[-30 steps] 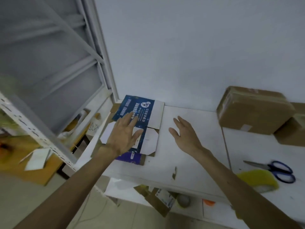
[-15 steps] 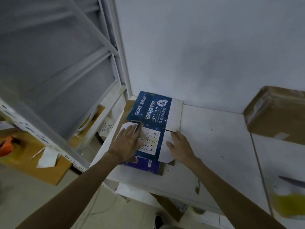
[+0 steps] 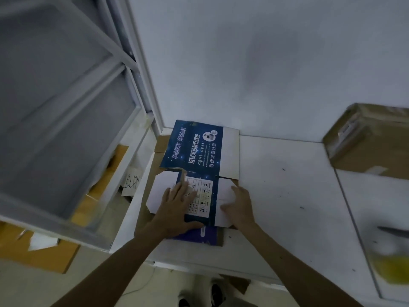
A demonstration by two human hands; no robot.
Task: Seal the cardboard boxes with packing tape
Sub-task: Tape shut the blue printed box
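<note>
- Two hands in the head view, both palm-down on a flattened box [image 3: 194, 151] at the table's [image 3: 276, 196] far-left corner, against the wall [image 3: 243, 63].
- Left hand [image 3: 177, 209]: forearm reaches in from lower left, fingers straight and nearly together on the printed label panel, thumb splayed right along the near edge. Pressing, not gripping.
- Right hand [image 3: 240, 207]: forearm from lower right, lies on the white side flap, fingers close together pointing away, thumb toward the left hand. Whether the fingertips hook the flap edge, cannot tell.
- Flattened box lies on a brown cardboard sheet [image 3: 159, 145] whose edges show at left and near side.
- Taped box [image 3: 371, 138], brown, stands well apart at the right against the wall.
- Tape roll [image 3: 394, 269], yellowish and blurred, at the table's near-right; a dark blurred blade shape just above it.
- Shelf rack [image 3: 66, 107], pale metal, beside the table on the left.
- Box print: dark blue, glossy, white text; flaps white with clipped corners. Table white, scuffed.
</note>
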